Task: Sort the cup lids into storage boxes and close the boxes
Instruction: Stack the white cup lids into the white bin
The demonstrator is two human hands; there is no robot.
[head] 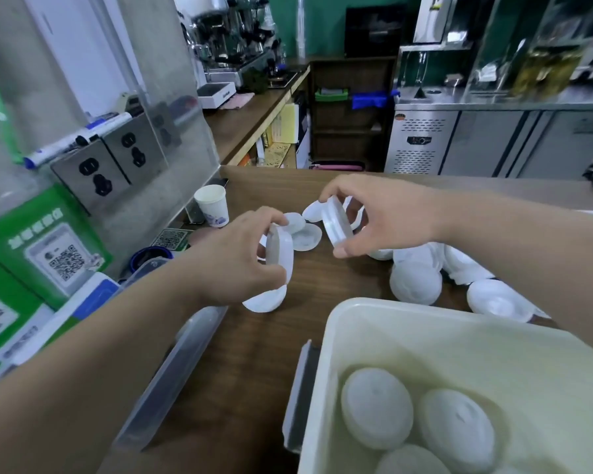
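Observation:
My left hand [233,258] grips a small stack of white cup lids [281,251] on edge above the brown counter. My right hand [387,217] pinches another stack of lids [338,222] between thumb and fingers, a little further back. Loose white lids [305,237] lie on the counter between and behind the hands, one lid [266,301] lies under my left hand, and more lids [416,282] are heaped at the right. A cream storage box [425,323] stands open at the front right with several lids [377,408] inside.
A clear box lid [172,381] lies at the front left, a second clear part [300,395] leans by the box. A paper cup [213,205] stands at the back left by a wall with sockets [110,165]. Green QR signs [48,248] stand left.

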